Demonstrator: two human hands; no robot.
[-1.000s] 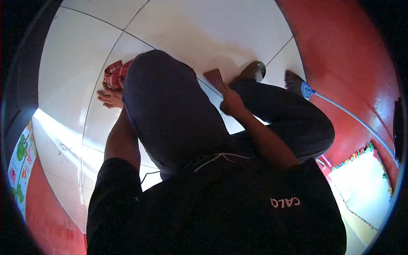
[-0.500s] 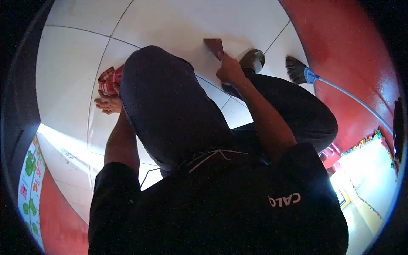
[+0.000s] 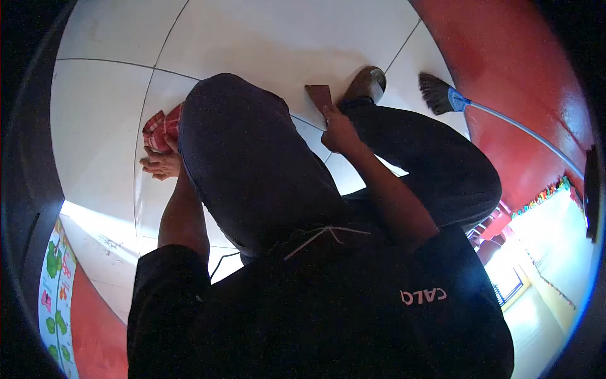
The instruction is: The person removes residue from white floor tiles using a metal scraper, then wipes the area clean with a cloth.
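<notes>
My right hand (image 3: 341,131) is closed around the handle of a scraper (image 3: 319,95). The scraper's wide flat blade points away from me over the pale floor tiles, close to my shoe (image 3: 369,84). Left of my raised knee, my left hand (image 3: 161,163) is low at the floor with a red plaid cloth (image 3: 163,130) at its thumb side. The thumb lies over the cloth and the other fingers are partly curled below it. My knee hides part of the cloth.
A broom (image 3: 435,93) with dark bristles and a blue handle leans on the right, by a red wall (image 3: 517,76). Dark grout lines cross the tiled floor (image 3: 252,44). At lower left, a printed strip (image 3: 58,294) with plant pictures runs along another red wall surface.
My right hand has drawn the scraper back toward me. My left hand and the cloth stay nearly in place, while the whole view has shifted slightly.
</notes>
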